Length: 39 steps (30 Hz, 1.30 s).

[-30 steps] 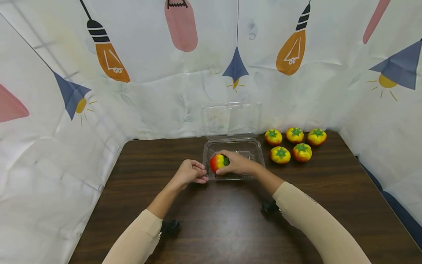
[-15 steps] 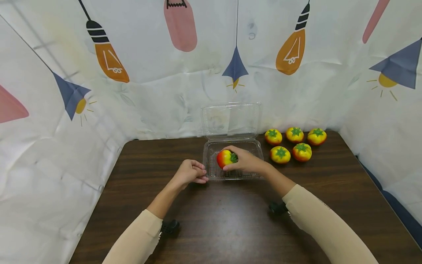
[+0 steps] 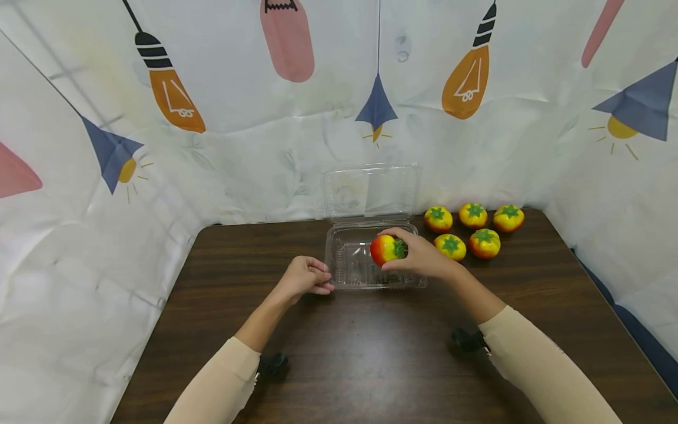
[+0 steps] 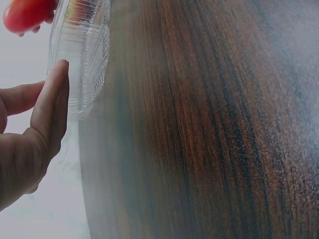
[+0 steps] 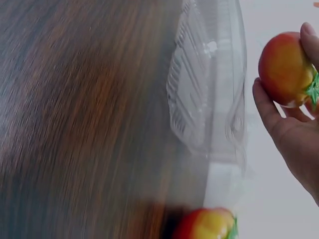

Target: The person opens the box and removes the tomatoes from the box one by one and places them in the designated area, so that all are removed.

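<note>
My right hand [image 3: 424, 256] holds a red-and-yellow tomato-like fruit [image 3: 382, 250] between thumb and fingers, over the right half of a clear plastic clamshell container [image 3: 339, 235]. The fruit [image 5: 281, 67] lies on its side, its green leafy top toward the palm; in the right wrist view it is beyond the container's rim. At the container's front left corner, my left hand [image 3: 304, 280] pinches the rim. Its fingers [image 4: 50, 99] overlap the container's end wall [image 4: 87, 74] in the left wrist view. The container's lid [image 3: 371, 191] stands up at the back.
Several more such fruits [image 3: 484, 244] sit in two rows on the brown wooden table [image 3: 344, 365], right of the container. A printed white cloth [image 3: 254, 147] hangs behind the table and along its sides.
My right hand has moved to the right with the fruit, from the container's left half to its right half. My left hand has stayed at the corner.
</note>
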### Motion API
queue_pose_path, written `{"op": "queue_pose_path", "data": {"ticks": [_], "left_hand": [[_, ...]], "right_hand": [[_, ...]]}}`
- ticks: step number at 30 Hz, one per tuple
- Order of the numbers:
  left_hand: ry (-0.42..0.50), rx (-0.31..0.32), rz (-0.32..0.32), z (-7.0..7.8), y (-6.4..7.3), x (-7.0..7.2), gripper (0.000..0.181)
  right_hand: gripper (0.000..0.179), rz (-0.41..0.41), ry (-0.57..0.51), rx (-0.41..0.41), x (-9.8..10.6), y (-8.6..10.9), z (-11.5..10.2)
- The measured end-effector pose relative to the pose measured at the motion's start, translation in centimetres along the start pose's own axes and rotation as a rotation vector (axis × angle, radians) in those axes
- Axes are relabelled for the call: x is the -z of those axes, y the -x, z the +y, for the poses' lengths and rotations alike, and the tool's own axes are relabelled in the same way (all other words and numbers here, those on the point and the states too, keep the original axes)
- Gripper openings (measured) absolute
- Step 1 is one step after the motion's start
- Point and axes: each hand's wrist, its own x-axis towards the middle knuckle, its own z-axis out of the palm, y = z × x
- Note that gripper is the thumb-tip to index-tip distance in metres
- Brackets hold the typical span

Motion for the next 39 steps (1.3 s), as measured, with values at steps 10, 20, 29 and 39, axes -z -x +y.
{"op": "queue_pose_path", "data": {"ticks": [10,20,29,39], "left_hand": [[-0.004,-0.009,-0.007,-0.1,0.0,0.2,0.019],[-0.005,-0.010,-0.012,-0.4,-0.1,0.4,0.021],[-0.009,-0.008,-0.009,-0.3,-0.1,0.2,0.022],[-0.004,-0.011,-0.013,-0.4,-0.1,0.3,0.022]], "right_hand": [[0.073,0.079,0.008,-0.045,2.7,2.8,1.2],[0.074,0.128,0.020,-0.095,5.1,5.4,2.3],[0.080,0.171,0.110,-0.171,7.6,7.4,3.2],[0.085,0.226,0.174,-0.239,9.8,9.7,4.7]]}}
